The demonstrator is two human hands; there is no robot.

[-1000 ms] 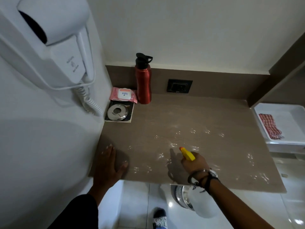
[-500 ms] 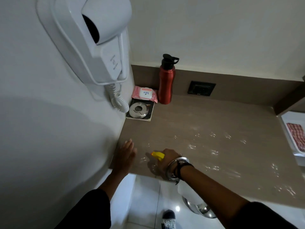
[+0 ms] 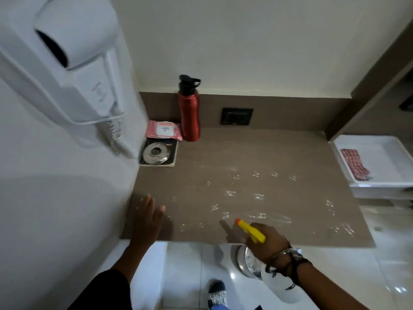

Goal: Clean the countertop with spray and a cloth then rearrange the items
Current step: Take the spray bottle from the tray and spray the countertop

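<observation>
My right hand point(image 3: 268, 241) grips a spray bottle with a yellow nozzle point(image 3: 250, 230), held at the front edge of the brown countertop point(image 3: 279, 153); the nozzle points left and away over the surface. Wet droplets glisten across the countertop's middle and front. My left hand point(image 3: 147, 217) rests flat, fingers spread, on the front left corner. A red-checked cloth point(image 3: 354, 163) lies in a white tray point(image 3: 384, 153) to the right. At the back left stand a red bottle point(image 3: 189, 110), a pink wipes pack point(image 3: 163, 130) and a round steel lid on a dark square point(image 3: 156, 152).
A white wall-mounted hair dryer point(image 3: 67, 63) with a coiled cord juts out at the upper left. A black socket point(image 3: 237, 116) sits in the back splash. Below the front edge, a steel bin point(image 3: 248, 262) and a foot show on the white tiled floor.
The view swung left and back to the right. My right hand with the spray bottle moved left along the front edge, then right again. My left hand stayed on the front left corner.
</observation>
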